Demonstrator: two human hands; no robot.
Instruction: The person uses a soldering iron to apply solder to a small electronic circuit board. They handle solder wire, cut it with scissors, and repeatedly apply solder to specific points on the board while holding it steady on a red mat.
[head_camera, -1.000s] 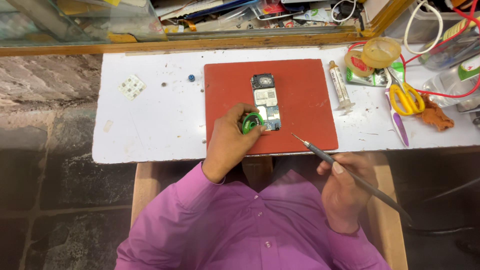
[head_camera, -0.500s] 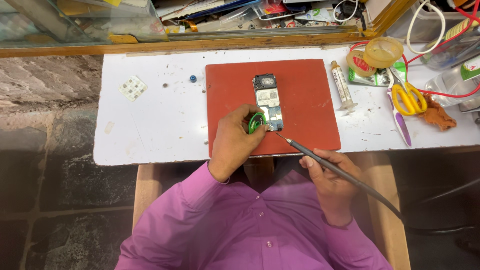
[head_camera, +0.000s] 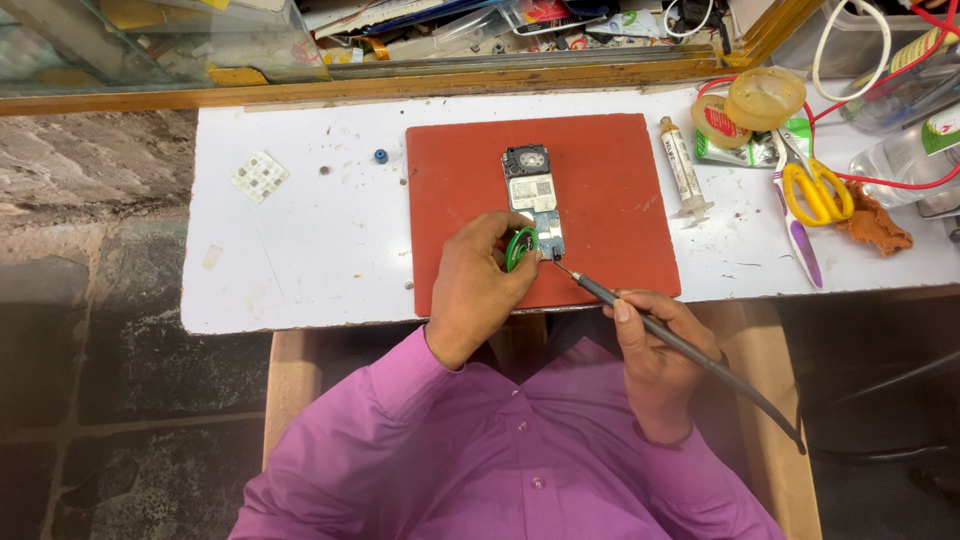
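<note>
An opened phone circuit board (head_camera: 533, 198) lies on a red mat (head_camera: 600, 180) on the white worktop. My left hand (head_camera: 478, 290) grips a small green spool (head_camera: 520, 246) against the board's lower end. My right hand (head_camera: 655, 350) holds a dark soldering iron (head_camera: 640, 318) like a pen, its thin tip touching the bottom edge of the board beside the spool. The iron's cord trails off to the lower right.
A syringe (head_camera: 684, 168), a tape roll (head_camera: 764, 97), yellow-handled scissors (head_camera: 812, 185), a purple-handled tool (head_camera: 803, 243) and an orange rag (head_camera: 875, 226) lie right of the mat. A small keypad piece (head_camera: 259, 176) and a blue bead (head_camera: 380, 155) sit left. Cluttered glass shelf behind.
My right hand has brought the soldering iron up and leftward, so its tip now touches the board's lower end. My left hand has stayed on the green spool.
</note>
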